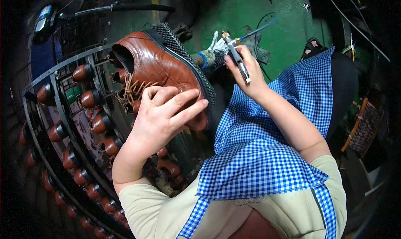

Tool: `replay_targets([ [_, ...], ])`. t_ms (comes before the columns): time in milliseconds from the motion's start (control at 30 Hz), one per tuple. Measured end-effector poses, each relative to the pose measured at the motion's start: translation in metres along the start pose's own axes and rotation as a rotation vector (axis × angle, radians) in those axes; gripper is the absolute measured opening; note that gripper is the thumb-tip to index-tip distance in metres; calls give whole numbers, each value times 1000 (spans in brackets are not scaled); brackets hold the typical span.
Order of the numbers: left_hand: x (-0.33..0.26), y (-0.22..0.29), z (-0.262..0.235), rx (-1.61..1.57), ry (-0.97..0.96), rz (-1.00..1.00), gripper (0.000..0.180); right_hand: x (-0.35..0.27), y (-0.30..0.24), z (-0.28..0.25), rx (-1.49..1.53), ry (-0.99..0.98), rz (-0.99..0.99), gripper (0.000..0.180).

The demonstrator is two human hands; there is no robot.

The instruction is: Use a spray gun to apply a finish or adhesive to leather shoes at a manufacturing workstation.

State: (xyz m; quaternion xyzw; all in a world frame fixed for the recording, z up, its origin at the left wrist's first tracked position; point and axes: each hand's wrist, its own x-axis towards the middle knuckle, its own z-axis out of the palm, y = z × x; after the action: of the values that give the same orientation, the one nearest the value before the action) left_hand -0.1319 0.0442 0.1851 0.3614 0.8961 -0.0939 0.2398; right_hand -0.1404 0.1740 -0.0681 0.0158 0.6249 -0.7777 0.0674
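Green floor below: left hand (161,113) grips one brown shoe (161,67), right hand (246,69) (seemingly) one air nozzle (237,55).

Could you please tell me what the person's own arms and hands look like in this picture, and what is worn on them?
Both hands, the left hand and the right hand, are bare: no gloves, rings or watch visible. The forearms are uncovered; short beige sleeves end near the elbows, beside a blue-and-white checked apron.

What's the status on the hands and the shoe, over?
Left hand in a grip on the brown shoe, sole turned right. Right hand in a grip on the metal nozzle tool, blue hose attached. Tool clear of shoe. Rack of shoes at left.
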Motion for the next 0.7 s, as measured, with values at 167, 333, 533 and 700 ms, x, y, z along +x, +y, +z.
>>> replay_targets([
  [167,-17,-3,22,-127,136,-5,61,4,21,-11,-401,-147,-380,24],
  [333,-23,5,26,-95,206,-43,43,-4,6,-31,-571,-439,-317,20],
  [533,-32,11,25,3,176,-45,39,4,-6,-36,-554,-341,-415,23],
  [700,-40,13,25,41,140,-43,44,2,-8,-43,-701,-444,-320,23],
])
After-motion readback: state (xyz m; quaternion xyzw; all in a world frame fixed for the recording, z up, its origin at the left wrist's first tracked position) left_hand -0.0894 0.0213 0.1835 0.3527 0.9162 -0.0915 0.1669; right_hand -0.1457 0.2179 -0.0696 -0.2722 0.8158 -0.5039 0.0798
